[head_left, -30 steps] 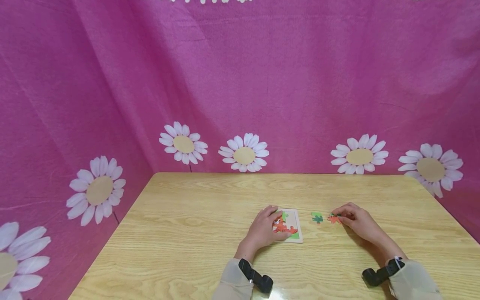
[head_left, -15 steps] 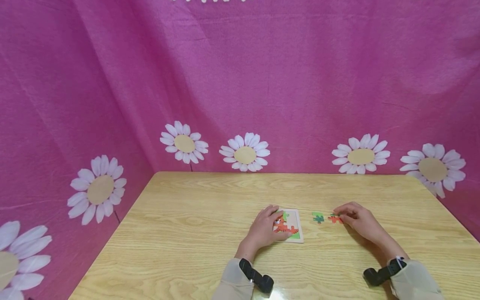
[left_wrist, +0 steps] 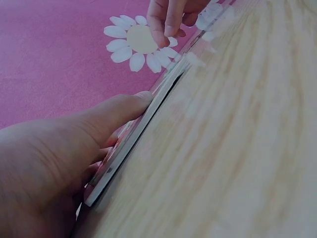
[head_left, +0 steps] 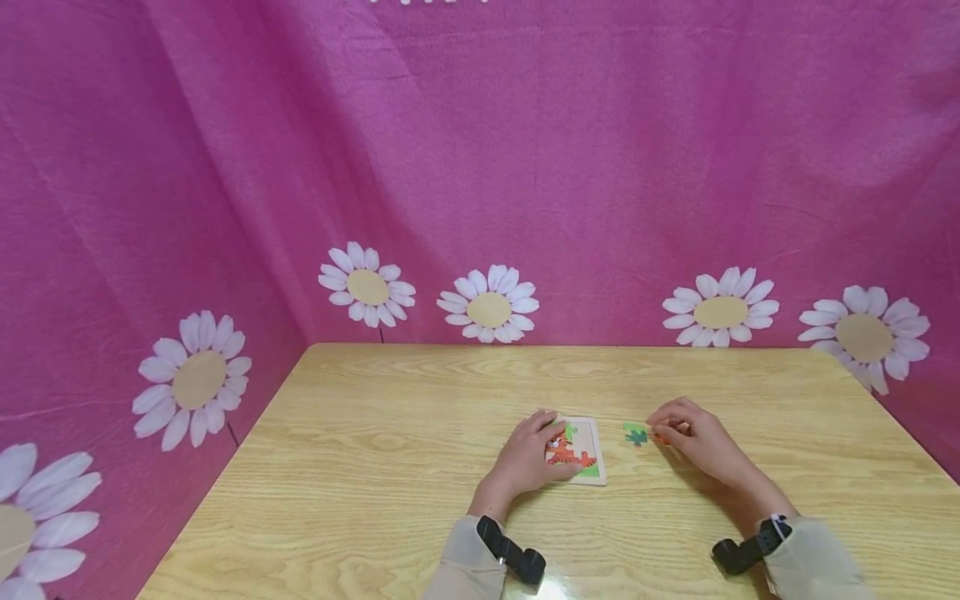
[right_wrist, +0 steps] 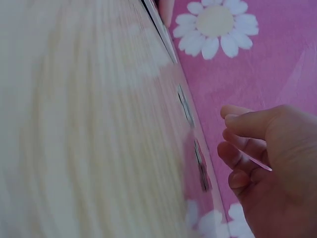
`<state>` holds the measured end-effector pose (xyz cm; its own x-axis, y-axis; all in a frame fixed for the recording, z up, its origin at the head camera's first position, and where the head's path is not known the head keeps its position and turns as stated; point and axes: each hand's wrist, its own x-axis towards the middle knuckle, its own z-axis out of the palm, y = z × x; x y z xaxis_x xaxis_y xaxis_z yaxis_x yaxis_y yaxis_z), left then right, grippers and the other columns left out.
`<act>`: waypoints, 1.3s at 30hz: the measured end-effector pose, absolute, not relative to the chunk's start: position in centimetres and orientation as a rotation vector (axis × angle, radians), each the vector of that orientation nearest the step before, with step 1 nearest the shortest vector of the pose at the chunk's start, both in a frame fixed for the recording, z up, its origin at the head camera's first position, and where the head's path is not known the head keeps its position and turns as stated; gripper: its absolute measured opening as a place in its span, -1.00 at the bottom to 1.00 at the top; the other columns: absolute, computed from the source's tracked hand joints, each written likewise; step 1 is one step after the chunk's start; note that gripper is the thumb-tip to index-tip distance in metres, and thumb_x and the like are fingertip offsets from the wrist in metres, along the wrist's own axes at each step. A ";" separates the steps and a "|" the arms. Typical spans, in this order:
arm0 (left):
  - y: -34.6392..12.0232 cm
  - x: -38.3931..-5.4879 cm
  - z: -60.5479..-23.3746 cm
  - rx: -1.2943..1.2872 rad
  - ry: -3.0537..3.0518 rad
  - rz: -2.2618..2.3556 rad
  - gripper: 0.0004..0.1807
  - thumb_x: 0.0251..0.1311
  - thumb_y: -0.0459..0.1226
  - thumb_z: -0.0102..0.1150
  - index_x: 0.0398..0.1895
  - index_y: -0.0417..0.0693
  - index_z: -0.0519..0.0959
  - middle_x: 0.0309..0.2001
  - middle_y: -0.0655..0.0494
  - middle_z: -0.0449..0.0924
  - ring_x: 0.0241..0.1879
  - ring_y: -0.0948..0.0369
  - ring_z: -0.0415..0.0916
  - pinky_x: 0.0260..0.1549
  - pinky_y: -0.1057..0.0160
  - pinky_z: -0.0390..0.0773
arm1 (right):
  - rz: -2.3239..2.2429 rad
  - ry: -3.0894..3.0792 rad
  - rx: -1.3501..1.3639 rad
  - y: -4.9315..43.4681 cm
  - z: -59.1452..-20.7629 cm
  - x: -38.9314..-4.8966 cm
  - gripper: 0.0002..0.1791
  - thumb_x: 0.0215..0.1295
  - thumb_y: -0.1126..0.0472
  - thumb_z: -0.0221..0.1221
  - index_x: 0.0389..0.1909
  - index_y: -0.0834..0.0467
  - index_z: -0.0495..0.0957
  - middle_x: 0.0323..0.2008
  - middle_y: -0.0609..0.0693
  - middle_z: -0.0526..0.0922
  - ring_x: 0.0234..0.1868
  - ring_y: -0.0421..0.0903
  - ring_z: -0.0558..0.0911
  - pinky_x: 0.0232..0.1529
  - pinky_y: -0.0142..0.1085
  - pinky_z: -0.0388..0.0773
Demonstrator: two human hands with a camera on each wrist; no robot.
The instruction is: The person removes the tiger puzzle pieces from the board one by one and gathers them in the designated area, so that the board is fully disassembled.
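The head view shows a puzzle board [head_left: 587, 438] midway between the left and right edges of the desk [head_left: 390, 450], set in from its far edge. The left hand [head_left: 525, 454] grips the board by its left side, thumb on the near side. Toward the right edge lie a green piece [head_left: 635, 433] and, just beside it, an orange piece [head_left: 661, 438], partly hidden under the right hand [head_left: 693, 437], whose loosely bent fingers appear to hold nothing. Flat, thin pieces could slide away if fingertips push sideways, and a shift of the left hand might jog the board. The desk is pale, grained and slightly glossy; behind its far edge hangs a magenta curtain [head_left: 600, 167] printed with white daisies [head_left: 487, 310].
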<state>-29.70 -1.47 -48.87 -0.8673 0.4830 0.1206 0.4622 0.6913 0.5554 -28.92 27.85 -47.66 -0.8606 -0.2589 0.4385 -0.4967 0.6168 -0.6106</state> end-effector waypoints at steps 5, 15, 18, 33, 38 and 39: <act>-1.8 -29.6 -48.6 0.824 2.828 0.927 -0.22 0.15 0.06 0.33 0.40 -0.07 0.38 0.45 0.04 0.22 0.47 0.09 0.03 0.38 0.05 0.14 | 1.083 -2.542 0.674 26.4 -47.6 -29.0 -0.83 0.23 0.51 0.22 -0.29 0.20 0.67 -0.24 0.02 0.57 -0.30 -0.30 0.47 -0.38 -0.43 0.48; -2.4 -29.8 -47.9 0.887 2.786 0.909 -0.25 0.20 0.00 0.27 0.42 -0.09 0.35 0.46 0.03 0.18 0.48 0.09 0.00 0.37 0.06 0.17 | 1.152 -2.585 0.743 24.5 -47.7 -28.9 -0.86 0.25 0.48 0.22 -0.28 0.20 0.67 -0.26 -0.01 0.56 -0.34 -0.27 0.45 -0.39 -0.40 0.47; -2.4 -30.1 -48.3 0.857 2.761 0.927 -0.25 0.20 -0.03 0.29 0.43 -0.07 0.34 0.47 0.05 0.16 0.48 0.09 -0.01 0.38 0.04 0.15 | 1.187 -2.605 0.778 23.9 -47.7 -28.8 -0.86 0.25 0.46 0.23 -0.25 0.20 0.66 -0.25 0.00 0.55 -0.35 -0.27 0.45 -0.41 -0.40 0.46; -2.5 -30.2 -48.3 0.851 2.761 0.903 -0.25 0.21 -0.03 0.30 0.43 -0.04 0.33 0.47 0.07 0.17 0.48 0.10 -0.01 0.37 0.06 0.16 | 1.221 -2.760 0.926 21.1 -47.2 -28.3 -0.73 0.18 0.22 0.37 -0.11 0.20 0.62 -0.20 -0.01 0.53 -0.29 -0.13 0.44 -0.31 -0.36 0.44; -2.4 -30.4 -48.5 0.864 2.760 0.889 -0.25 0.22 -0.02 0.28 0.44 -0.05 0.32 0.48 0.07 0.16 0.49 0.11 -0.03 0.39 0.07 0.13 | 1.179 -2.792 0.956 20.5 -47.2 -28.3 -0.76 0.20 0.24 0.36 -0.13 0.20 0.62 -0.22 -0.02 0.47 -0.33 -0.17 0.41 -0.34 -0.39 0.41; -2.4 -30.3 -48.5 0.867 2.758 0.893 -0.25 0.21 -0.03 0.28 0.44 -0.05 0.32 0.47 0.07 0.16 0.49 0.10 -0.03 0.39 0.06 0.13 | 1.170 -2.800 0.953 20.5 -47.2 -28.3 -0.76 0.20 0.24 0.36 -0.14 0.20 0.62 -0.23 -0.03 0.46 -0.34 -0.18 0.41 -0.35 -0.40 0.40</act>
